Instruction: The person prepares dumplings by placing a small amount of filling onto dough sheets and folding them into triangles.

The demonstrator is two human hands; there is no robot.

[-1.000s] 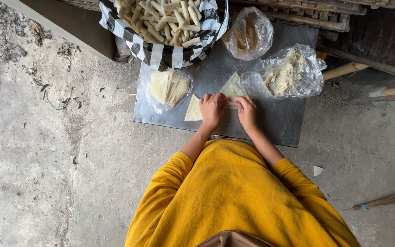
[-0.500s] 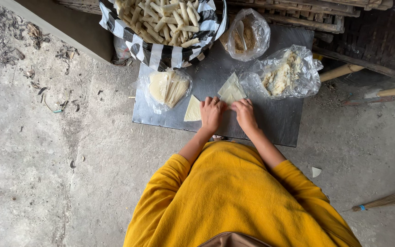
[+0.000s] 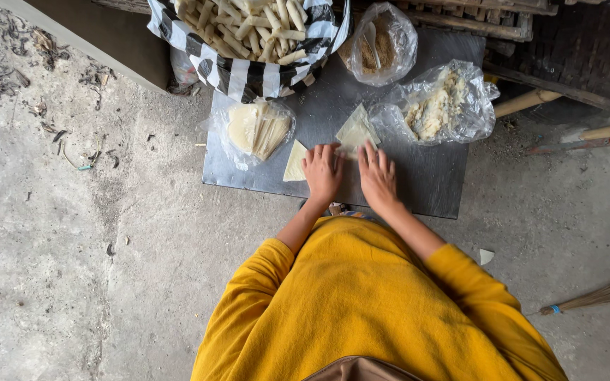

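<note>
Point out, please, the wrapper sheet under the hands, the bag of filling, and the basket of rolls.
Wrapper sheet (image 3: 356,130), head view: bare upper part.
Bag of filling (image 3: 438,106), head view: middle of the plastic.
Basket of rolls (image 3: 241,74), head view: striped cloth at its rim.

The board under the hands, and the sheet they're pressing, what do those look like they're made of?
The board looks like dark grey metal or stone: flat, thin-edged, dull sheen. The sheet under the left hand and right hand seems a thin dough wrapper: pale, translucent, matte.

Both hands (image 3: 323,173) (image 3: 378,178) flat, palms down
</note>
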